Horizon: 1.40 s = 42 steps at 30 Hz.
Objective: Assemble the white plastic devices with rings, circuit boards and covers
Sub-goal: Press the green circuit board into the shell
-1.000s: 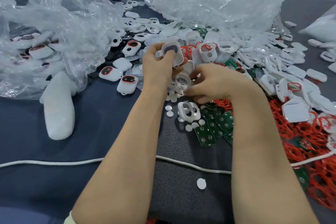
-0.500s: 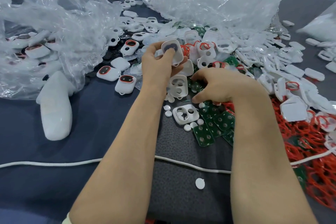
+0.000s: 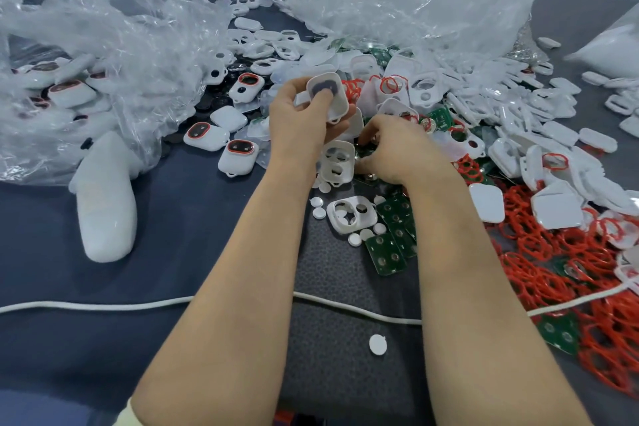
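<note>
The left hand (image 3: 297, 121) has its fingers curled round a white shell (image 3: 338, 104), and the thumb presses into the dark opening of its face; it holds the shell lifted above the surface (image 3: 173, 218), a little above the middle of the frame. The long axis of the shell runs about up and down in the picture, leaning slightly, and its open face is turned to the camera. The right hand (image 3: 401, 152) is lower and to the right, with the fingers bent down into the heap of parts; whether they pinch something I cannot tell, because the fingertips are hidden among the pieces. So the shell lies up and to the left from the right fingers, near but apart, and I judge that the next part must travel this short way upward to it. Just below the left hand lies a white cover (image 3: 337, 162) with round holes, touching the right fingers or just beside them. Further down are green circuit boards (image 3: 387, 249), closer to the right hand, and red rings (image 3: 539, 270) spread to the lower right. Finished devices (image 3: 238, 156) with red rims lie to the left of the left hand
</note>
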Tool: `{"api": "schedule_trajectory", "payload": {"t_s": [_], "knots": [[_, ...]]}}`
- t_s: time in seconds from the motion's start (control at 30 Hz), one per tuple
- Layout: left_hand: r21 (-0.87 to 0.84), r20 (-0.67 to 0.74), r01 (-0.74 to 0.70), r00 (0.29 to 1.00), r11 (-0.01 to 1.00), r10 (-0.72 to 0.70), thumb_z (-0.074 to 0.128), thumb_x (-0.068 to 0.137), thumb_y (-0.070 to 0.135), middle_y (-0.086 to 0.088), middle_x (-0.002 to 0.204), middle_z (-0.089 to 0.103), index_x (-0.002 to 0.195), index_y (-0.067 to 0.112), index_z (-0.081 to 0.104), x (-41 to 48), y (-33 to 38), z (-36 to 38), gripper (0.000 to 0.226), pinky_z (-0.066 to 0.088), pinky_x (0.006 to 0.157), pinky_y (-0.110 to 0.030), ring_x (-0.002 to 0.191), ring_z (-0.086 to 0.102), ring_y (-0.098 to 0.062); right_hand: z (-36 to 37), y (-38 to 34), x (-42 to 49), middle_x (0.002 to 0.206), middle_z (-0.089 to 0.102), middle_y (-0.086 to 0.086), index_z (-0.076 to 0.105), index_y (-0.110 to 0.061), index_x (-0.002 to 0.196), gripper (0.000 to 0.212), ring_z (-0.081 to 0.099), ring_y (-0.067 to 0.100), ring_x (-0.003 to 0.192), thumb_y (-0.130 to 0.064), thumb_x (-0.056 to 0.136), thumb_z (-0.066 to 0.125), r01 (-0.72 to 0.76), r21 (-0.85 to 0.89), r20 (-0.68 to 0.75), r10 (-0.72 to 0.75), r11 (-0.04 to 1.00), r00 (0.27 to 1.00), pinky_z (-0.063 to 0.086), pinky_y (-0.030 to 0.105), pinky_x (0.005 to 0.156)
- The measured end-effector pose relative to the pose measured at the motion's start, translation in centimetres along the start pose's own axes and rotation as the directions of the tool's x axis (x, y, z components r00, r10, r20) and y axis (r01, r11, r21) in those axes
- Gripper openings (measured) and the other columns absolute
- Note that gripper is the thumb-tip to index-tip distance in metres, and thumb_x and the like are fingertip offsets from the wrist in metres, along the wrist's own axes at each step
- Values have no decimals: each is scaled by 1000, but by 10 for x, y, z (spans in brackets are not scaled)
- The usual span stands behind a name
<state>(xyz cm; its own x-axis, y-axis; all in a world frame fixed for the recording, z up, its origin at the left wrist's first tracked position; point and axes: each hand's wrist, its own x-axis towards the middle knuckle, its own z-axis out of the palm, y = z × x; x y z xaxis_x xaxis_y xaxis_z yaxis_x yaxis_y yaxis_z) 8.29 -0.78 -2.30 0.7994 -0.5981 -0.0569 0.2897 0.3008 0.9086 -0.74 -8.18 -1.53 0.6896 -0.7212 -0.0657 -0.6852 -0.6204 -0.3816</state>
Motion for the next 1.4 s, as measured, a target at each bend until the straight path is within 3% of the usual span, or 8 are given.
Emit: {"api": "schedule_trajectory", "payload": {"t_s": [0.23, 0.47, 0.73, 0.87, 0.93, 1.03, 1.2, 1.4], "knots": [[8, -22, 4, 1000, 1000, -4, 55, 95, 5, -10, 90, 66, 92, 19, 53, 1, 0, -1, 15, 53, 51, -20, 64, 71, -16, -16, 13, 1, 87, 68, -1, 72, -22, 85, 13, 56, 14, 76, -29, 90, 62, 59, 361, -258, 39, 931, 965, 44, 28, 76], [74, 0, -29, 1000, 997, 29, 55, 95, 5, -6, 90, 64, 92, 20, 52, 0, -2, -1, 15, 56, 56, -22, 62, 71, -15, -20, 9, 0, 85, 63, 4, 64, -21, 72, 21, 59, 14, 64, -20, 93, 62, -18, 908, -36, 121, 419, 992, 55, 25, 57], [125, 25, -51, 999, 991, 48, 56, 94, 5, -3, 84, 64, 89, 23, 52, -2, -3, 0, 18, 58, 56, -22, 58, 69, -8, -18, 10, 0, 72, 67, -3, 61, -22, 70, 26, 63, 7, 52, -15, 94, 58, 38, 864, -99, 95, 502, 990, 39, 14, 47], [165, -3, -66, 998, 984, 67, 57, 94, 7, -2, 83, 62, 88, 25, 53, 0, -5, 0, 19, 55, 56, -20, 73, 66, -13, -20, 8, -3, 86, 65, 4, 58, -23, 78, 18, 66, 13, 71, -14, 94, 59, -31, 876, 2, 61, 481, 998, 53, 34, 76], [165, -11, -72, 997, 984, 75, 56, 94, 7, -2, 82, 62, 87, 25, 53, 2, -5, -1, 20, 56, 58, -21, 75, 63, -13, -22, 8, -5, 78, 59, -2, 62, -28, 77, 16, 58, 5, 70, -20, 90, 64, 58, 731, -94, 17, 680, 995, 51, 25, 79], [165, -28, -74, 996, 983, 80, 56, 94, 6, -3, 83, 62, 87, 25, 53, 4, -6, -1, 20, 59, 63, -25, 77, 64, -15, -26, 5, -8, 67, 55, -13, 62, -33, 73, 15, 48, -11, 52, -27, 86, 67, 179, 471, -247, -66, 864, 967, 37, 1, 51], [164, -18, -68, 997, 984, 72, 55, 93, 3, -5, 84, 64, 87, 24, 53, 4, -7, -1, 22, 60, 63, -29, 73, 66, -15, -23, -3, -5, 73, 62, -9, 62, -26, 84, 8, 55, -3, 60, -21, 91, 62, 295, 538, -440, -35, 790, 897, 48, 13, 67], [160, 69, -30, 997, 987, 19, 52, 97, 7, -12, 94, 65, 97, 15, 56, 2, -9, 2, 9, 60, 65, -30, 84, 69, -24, -14, 0, 1, 76, 63, -7, 58, -26, 83, 13, 62, 10, 69, -18, 94, 58, 248, 629, -402, 36, 736, 915, 53, 28, 75]]}}
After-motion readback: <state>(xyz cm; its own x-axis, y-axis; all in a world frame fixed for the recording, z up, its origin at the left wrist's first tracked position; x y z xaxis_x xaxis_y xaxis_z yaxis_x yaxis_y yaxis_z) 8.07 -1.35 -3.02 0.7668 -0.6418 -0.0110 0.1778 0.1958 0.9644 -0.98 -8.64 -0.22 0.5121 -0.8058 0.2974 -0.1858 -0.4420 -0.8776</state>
